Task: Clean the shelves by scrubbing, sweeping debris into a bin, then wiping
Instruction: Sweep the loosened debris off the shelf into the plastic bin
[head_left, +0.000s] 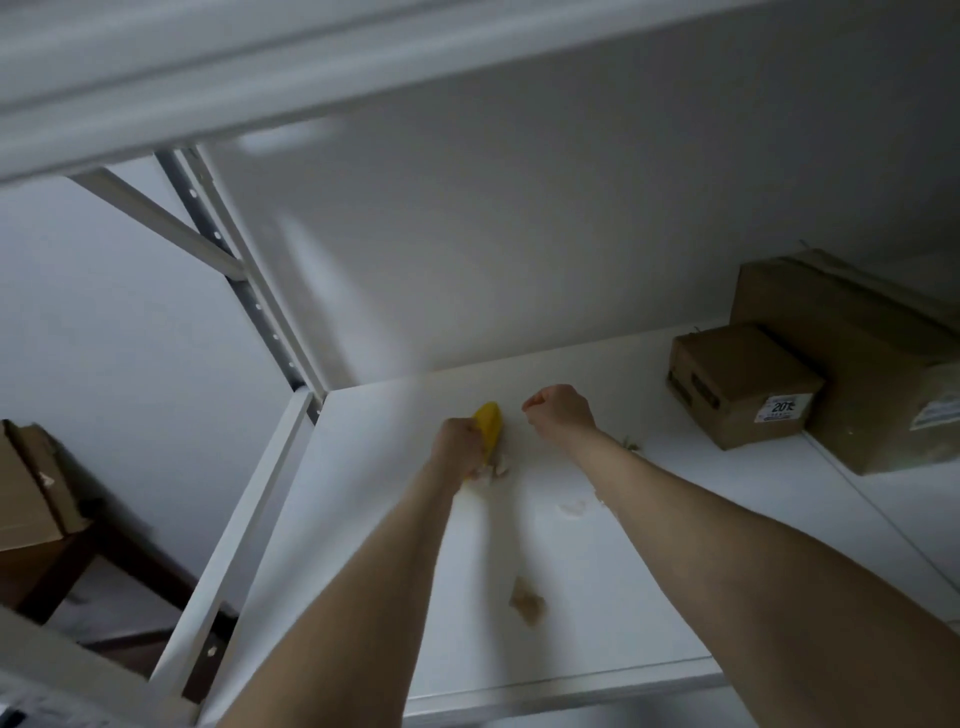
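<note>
left hand (460, 441) grips a bright yellow scrubber (489, 427) on the white shelf (623, 597); right hand (562, 411) curled, holding nothing.

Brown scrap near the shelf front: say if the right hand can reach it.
Probably yes. The right hand seems empty, and only bare shelf lies between it and the brown scrap; the left hand grips the yellow scrubber.
</note>
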